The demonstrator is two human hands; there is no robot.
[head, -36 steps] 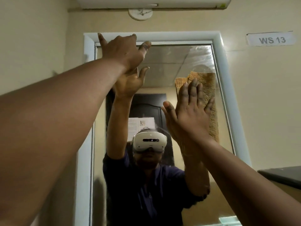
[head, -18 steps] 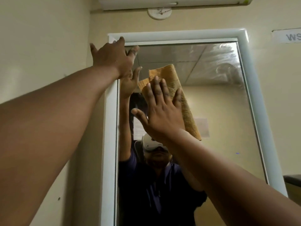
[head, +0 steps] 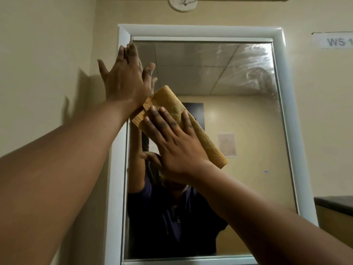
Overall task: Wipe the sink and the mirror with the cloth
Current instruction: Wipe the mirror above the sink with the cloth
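Observation:
A tall mirror [head: 238,115] in a white frame [head: 200,31] hangs on the cream wall. My right hand [head: 173,142] presses an orange-brown cloth [head: 191,123] flat against the glass at the mirror's left middle, fingers straight and spread. My left hand [head: 126,79] lies flat with straight fingers on the frame's upper left corner, its fingertips over the edge of the glass. Streaks show on the upper right of the glass. The sink is out of view.
A white label [head: 334,41] reading "WS 1" sits on the wall at the right. A round white fitting [head: 182,3] is mounted above the mirror. A dark-topped counter [head: 334,205] juts in at the lower right. The side wall stands close on the left.
My right hand has slid the cloth from the mirror's upper right across to its left side and slightly down. My left hand stayed at the frame's top left corner.

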